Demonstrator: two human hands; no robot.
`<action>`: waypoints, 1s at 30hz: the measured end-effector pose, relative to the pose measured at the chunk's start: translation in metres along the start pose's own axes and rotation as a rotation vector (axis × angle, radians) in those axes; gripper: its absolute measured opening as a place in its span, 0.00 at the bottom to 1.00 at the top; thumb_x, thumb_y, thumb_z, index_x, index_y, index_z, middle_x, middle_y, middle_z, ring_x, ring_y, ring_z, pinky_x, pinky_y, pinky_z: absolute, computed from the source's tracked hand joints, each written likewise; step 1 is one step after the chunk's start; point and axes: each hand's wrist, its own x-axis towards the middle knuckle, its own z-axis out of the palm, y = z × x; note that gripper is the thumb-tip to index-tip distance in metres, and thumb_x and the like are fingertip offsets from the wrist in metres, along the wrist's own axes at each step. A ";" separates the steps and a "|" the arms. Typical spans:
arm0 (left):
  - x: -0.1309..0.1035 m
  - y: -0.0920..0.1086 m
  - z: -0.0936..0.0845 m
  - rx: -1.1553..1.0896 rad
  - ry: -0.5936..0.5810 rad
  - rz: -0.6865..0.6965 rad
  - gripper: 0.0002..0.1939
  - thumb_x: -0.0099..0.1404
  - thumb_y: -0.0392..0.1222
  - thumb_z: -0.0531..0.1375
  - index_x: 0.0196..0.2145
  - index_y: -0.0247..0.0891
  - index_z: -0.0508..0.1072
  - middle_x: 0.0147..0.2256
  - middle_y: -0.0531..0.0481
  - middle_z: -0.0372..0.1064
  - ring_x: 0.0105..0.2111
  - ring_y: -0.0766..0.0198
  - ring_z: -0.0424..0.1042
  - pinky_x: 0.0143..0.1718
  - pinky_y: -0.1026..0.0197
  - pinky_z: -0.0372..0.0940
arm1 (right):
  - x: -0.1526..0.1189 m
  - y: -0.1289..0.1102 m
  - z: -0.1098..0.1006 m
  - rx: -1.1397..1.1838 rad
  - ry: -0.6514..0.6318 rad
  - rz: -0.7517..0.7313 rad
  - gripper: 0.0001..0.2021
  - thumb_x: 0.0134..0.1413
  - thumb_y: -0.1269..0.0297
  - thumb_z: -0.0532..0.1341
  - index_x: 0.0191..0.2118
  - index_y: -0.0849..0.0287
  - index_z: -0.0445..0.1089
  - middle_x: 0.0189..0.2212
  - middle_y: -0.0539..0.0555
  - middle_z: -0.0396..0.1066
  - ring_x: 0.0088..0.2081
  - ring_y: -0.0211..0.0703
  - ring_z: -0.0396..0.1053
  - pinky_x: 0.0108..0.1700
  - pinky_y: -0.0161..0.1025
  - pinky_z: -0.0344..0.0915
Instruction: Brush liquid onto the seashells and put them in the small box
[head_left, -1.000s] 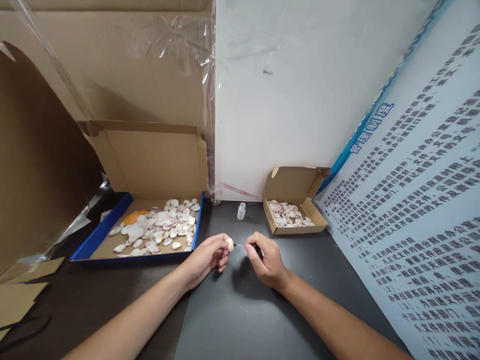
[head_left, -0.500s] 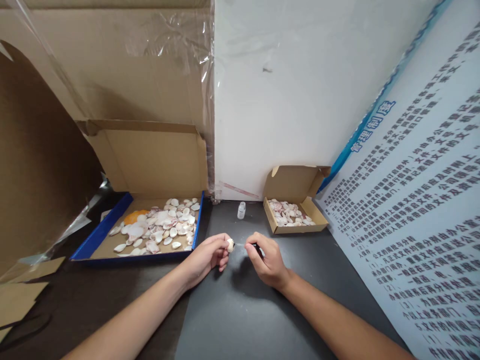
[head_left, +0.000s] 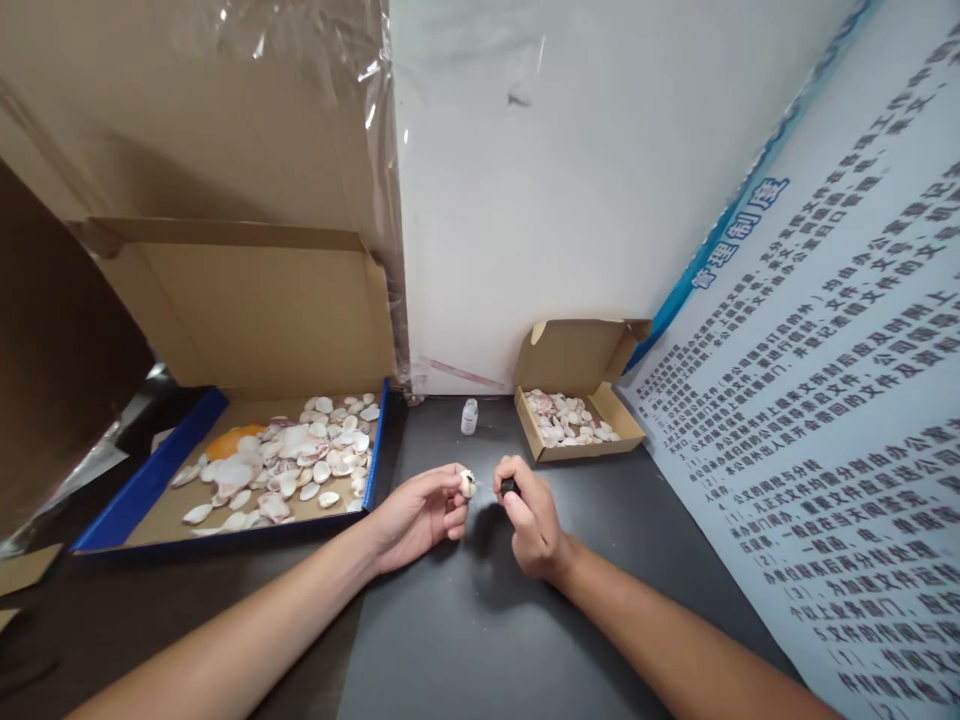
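Observation:
Between the thumb and fingers of my left hand [head_left: 426, 515] is a small whitish shell [head_left: 467, 484] with dark spots on it. Just right of it, my right hand [head_left: 534, 518] is closed around a small black cap [head_left: 510, 487]; a gap separates the cap from the shell. Beyond both hands a small clear bottle [head_left: 469, 417] with a white label stands upright on the dark table. To the left, a blue-edged cardboard box [head_left: 380, 435] lies open with many loose shells [head_left: 300, 455] inside.
A smaller open cardboard box [head_left: 592, 452] with shells stands at the back right. Behind are a white wall panel [head_left: 540, 200] and plastic-wrapped cardboard. A printed sheet [head_left: 825, 420] with rows of characters rises along the right side.
The camera view has shifted. My right hand has turned, showing the black cap's end, and the thin piece between the hands no longer shows. The shell in my left hand is turned differently.

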 end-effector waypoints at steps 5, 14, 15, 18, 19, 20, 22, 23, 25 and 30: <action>0.000 -0.001 -0.001 -0.074 0.072 0.008 0.06 0.64 0.36 0.55 0.28 0.35 0.65 0.25 0.54 0.56 0.21 0.71 0.55 0.23 0.66 0.55 | -0.004 0.000 0.004 -0.009 -0.051 0.033 0.07 0.60 0.65 0.47 0.35 0.56 0.59 0.26 0.50 0.60 0.26 0.40 0.59 0.30 0.37 0.57; 0.002 0.000 -0.002 -0.111 0.127 0.050 0.06 0.63 0.36 0.56 0.27 0.34 0.66 0.23 0.56 0.53 0.19 0.74 0.51 0.22 0.67 0.54 | 0.001 -0.005 -0.003 -0.118 -0.083 -0.052 0.06 0.59 0.68 0.49 0.34 0.57 0.62 0.24 0.49 0.62 0.24 0.38 0.60 0.29 0.36 0.58; 0.001 0.000 -0.001 -0.107 0.128 0.049 0.06 0.63 0.36 0.56 0.27 0.34 0.66 0.23 0.56 0.53 0.19 0.74 0.52 0.22 0.67 0.54 | 0.002 -0.006 -0.002 -0.122 -0.099 -0.064 0.06 0.59 0.68 0.49 0.33 0.57 0.61 0.23 0.49 0.62 0.24 0.38 0.60 0.29 0.36 0.57; 0.000 0.000 0.000 -0.091 0.120 0.056 0.07 0.63 0.36 0.55 0.27 0.34 0.66 0.23 0.56 0.52 0.19 0.73 0.52 0.22 0.67 0.54 | 0.003 -0.007 -0.001 -0.165 -0.087 -0.049 0.09 0.59 0.70 0.49 0.28 0.57 0.59 0.20 0.47 0.58 0.21 0.36 0.58 0.28 0.35 0.54; 0.000 0.000 0.000 -0.088 0.119 0.057 0.08 0.63 0.36 0.54 0.26 0.34 0.65 0.23 0.56 0.52 0.19 0.73 0.51 0.22 0.67 0.54 | 0.003 -0.007 0.000 -0.168 -0.079 -0.050 0.09 0.59 0.70 0.49 0.27 0.57 0.59 0.19 0.46 0.57 0.21 0.36 0.57 0.28 0.35 0.54; 0.000 -0.001 0.000 -0.089 0.123 0.057 0.08 0.63 0.36 0.54 0.26 0.34 0.65 0.23 0.56 0.52 0.19 0.73 0.51 0.22 0.67 0.54 | 0.003 -0.007 0.000 -0.159 -0.078 -0.061 0.09 0.59 0.70 0.48 0.27 0.57 0.59 0.20 0.47 0.57 0.21 0.36 0.57 0.28 0.35 0.54; 0.000 -0.001 0.001 -0.098 0.135 0.062 0.07 0.63 0.35 0.54 0.26 0.34 0.65 0.23 0.56 0.52 0.19 0.73 0.51 0.22 0.67 0.54 | 0.003 -0.007 -0.001 -0.134 -0.107 -0.082 0.09 0.59 0.69 0.48 0.28 0.57 0.59 0.21 0.48 0.59 0.22 0.37 0.58 0.28 0.35 0.54; 0.000 -0.002 0.001 -0.103 0.141 0.069 0.07 0.62 0.35 0.54 0.26 0.34 0.64 0.24 0.56 0.53 0.19 0.73 0.52 0.22 0.67 0.54 | 0.003 -0.007 -0.001 -0.130 -0.127 -0.081 0.09 0.59 0.69 0.48 0.28 0.57 0.59 0.21 0.48 0.59 0.22 0.37 0.58 0.28 0.35 0.55; 0.000 -0.003 0.002 -0.106 0.152 0.093 0.06 0.61 0.33 0.55 0.26 0.34 0.64 0.25 0.55 0.54 0.21 0.72 0.55 0.22 0.67 0.55 | 0.004 -0.006 -0.001 -0.140 -0.137 -0.045 0.09 0.59 0.69 0.48 0.28 0.57 0.59 0.20 0.47 0.58 0.22 0.36 0.57 0.28 0.35 0.54; 0.000 -0.003 0.003 -0.073 0.189 0.105 0.05 0.59 0.33 0.56 0.27 0.35 0.63 0.26 0.56 0.55 0.19 0.74 0.55 0.19 0.69 0.51 | 0.005 -0.004 -0.002 -0.118 -0.087 -0.036 0.08 0.59 0.69 0.48 0.31 0.57 0.60 0.23 0.48 0.59 0.24 0.36 0.59 0.29 0.34 0.55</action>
